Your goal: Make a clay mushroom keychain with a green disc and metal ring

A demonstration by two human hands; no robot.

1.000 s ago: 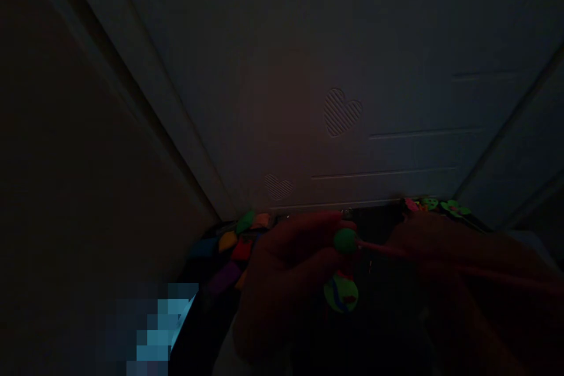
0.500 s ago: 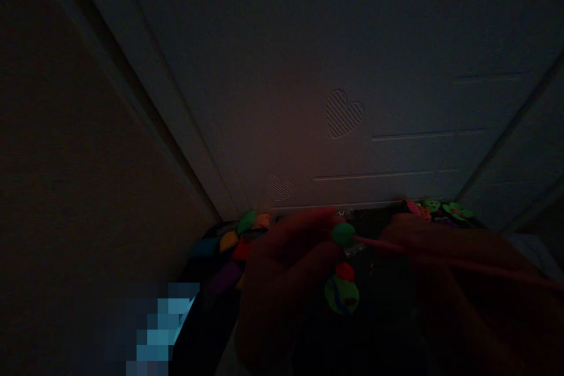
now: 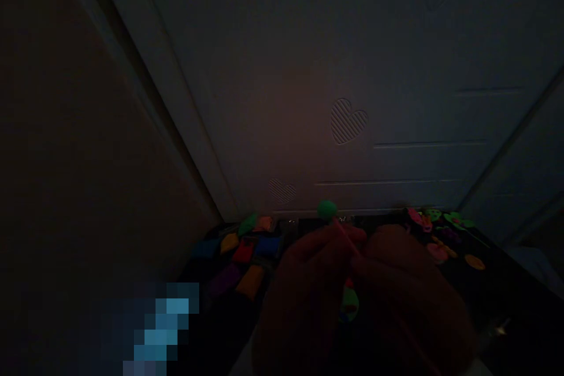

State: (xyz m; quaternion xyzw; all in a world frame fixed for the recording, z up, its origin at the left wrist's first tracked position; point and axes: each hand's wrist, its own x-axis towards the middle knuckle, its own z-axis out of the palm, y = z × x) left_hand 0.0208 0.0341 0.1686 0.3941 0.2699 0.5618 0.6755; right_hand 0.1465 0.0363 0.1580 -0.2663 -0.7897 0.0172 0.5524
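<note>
The scene is very dark. My left hand (image 3: 304, 294) and my right hand (image 3: 405, 294) are closed close together low in the middle of the view. A thin pink stick (image 3: 346, 239) runs up from between them and carries a small green ball (image 3: 326, 210) at its tip. Between the hands hangs a small green clay figure (image 3: 350, 301) with red and blue marks, mostly hidden by my fingers. Which hand grips which piece is hard to make out.
Several coloured clay pieces (image 3: 247, 252) lie on a dark surface to the left. Small pink, green and orange clay shapes (image 3: 436, 232) lie to the right. A pale wall panel (image 3: 348, 120) with embossed hearts rises behind. A blurred blue patch (image 3: 163, 329) glows lower left.
The stick swung from nearly level, pointing right, to steeply upright, and the green ball rose above my hands. My right hand moved left, closer to my left hand. The view tilted slightly.
</note>
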